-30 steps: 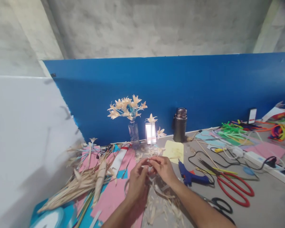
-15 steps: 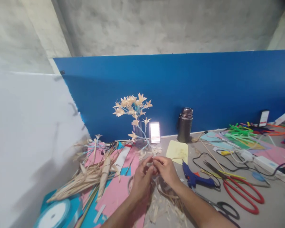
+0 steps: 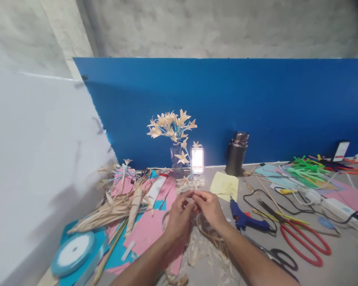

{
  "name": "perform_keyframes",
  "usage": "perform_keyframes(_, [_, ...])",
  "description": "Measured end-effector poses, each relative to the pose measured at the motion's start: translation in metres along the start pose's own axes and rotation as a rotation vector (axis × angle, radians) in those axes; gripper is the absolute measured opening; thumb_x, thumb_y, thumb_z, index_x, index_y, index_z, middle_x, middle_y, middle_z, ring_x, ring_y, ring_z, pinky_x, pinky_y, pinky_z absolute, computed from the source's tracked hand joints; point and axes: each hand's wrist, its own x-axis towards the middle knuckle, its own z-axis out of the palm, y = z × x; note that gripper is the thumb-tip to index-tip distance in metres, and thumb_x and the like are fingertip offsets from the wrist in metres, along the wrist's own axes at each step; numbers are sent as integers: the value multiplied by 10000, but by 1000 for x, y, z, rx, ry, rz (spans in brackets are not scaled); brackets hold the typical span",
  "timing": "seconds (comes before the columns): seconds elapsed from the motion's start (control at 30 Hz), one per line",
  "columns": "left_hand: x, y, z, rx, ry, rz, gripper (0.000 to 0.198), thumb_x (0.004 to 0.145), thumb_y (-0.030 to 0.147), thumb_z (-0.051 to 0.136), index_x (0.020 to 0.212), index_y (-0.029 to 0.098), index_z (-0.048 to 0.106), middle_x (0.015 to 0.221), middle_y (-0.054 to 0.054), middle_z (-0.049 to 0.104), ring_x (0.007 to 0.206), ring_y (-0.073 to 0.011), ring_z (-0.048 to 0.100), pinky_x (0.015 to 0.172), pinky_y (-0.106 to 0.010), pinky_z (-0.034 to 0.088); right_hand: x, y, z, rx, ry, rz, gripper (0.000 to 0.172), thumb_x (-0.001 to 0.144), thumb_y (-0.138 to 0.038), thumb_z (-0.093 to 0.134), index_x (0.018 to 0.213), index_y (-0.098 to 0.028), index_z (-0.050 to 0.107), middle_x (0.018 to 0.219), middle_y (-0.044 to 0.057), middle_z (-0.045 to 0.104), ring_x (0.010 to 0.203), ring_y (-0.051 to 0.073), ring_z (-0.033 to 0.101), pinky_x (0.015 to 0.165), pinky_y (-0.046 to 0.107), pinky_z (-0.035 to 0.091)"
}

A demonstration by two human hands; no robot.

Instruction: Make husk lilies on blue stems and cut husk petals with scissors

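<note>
My left hand [image 3: 180,214] and my right hand [image 3: 210,208] are closed, their fingertips meeting in a pinch over the table. Between them they appear to grip a stem of pale dried-husk flowers [image 3: 182,158], wrapped light blue, which rises away from me; its lower end is hidden by my fingers. More husk petals [image 3: 197,182] show just beyond the fingertips. Behind stands a dark glass vase [image 3: 176,159] with a bunch of similar flowers [image 3: 171,125]. A blue glue gun [image 3: 247,222] lies right of my right hand.
Left lie a bundle of dried husks [image 3: 107,216], pink paper [image 3: 146,232] and a light-blue ribbon roll [image 3: 73,254]. Right are red-handled scissors [image 3: 301,238], black-handled scissors [image 3: 282,256], a power strip [image 3: 340,214] and a thermos [image 3: 237,155]. Husk scraps [image 3: 197,254] litter the front.
The flower stem has swung to the right, its blooms now in front of and beside the vase. My hands stay pinched together; the view has shifted slightly.
</note>
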Motion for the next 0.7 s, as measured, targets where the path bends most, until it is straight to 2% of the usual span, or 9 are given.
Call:
perform_keyframes(0.13, [5, 14, -2, 45, 65, -7, 395, 748, 380, 718, 1081, 170, 704, 934, -81, 698, 702, -160, 619, 630, -277, 501, -4, 0, 5, -1, 3, 38, 351, 750, -479, 708, 848, -145, 756, 575, 27, 651, 472, 173, 599, 443, 244, 477])
perform_keyframes(0.23, [15, 18, -10, 181, 100, 89, 329, 779, 359, 688, 1055, 181, 719, 919, -69, 709, 736, -165, 630, 682, -287, 503, -8, 3, 9, 12, -20, 54, 362, 763, -489, 697, 845, -140, 746, 637, 36, 668, 478, 165, 612, 430, 233, 476])
perform_keyframes(0.4, [25, 20, -24, 275, 150, 202, 277, 836, 417, 635, 954, 178, 709, 955, -86, 728, 799, -190, 663, 771, -328, 515, -14, 13, 15, -40, -130, 44, 273, 815, -403, 643, 782, -146, 728, 659, 27, 663, 456, 154, 618, 399, 214, 455])
perform_keyframes(0.6, [22, 35, -22, 342, 211, 144, 337, 885, 433, 534, 683, 189, 648, 713, -41, 688, 708, -177, 633, 721, -295, 510, -16, 16, 16, -83, -160, 17, 252, 821, -365, 615, 748, -143, 710, 621, 14, 648, 444, 137, 600, 410, 202, 446])
perform_keyframes(0.7, [22, 39, -21, 368, 207, 167, 307, 871, 404, 548, 674, 191, 649, 660, -25, 651, 673, -172, 605, 711, -285, 484, -16, 17, 16, -85, -184, 35, 259, 832, -367, 613, 748, -144, 715, 582, 8, 632, 435, 138, 582, 409, 208, 439])
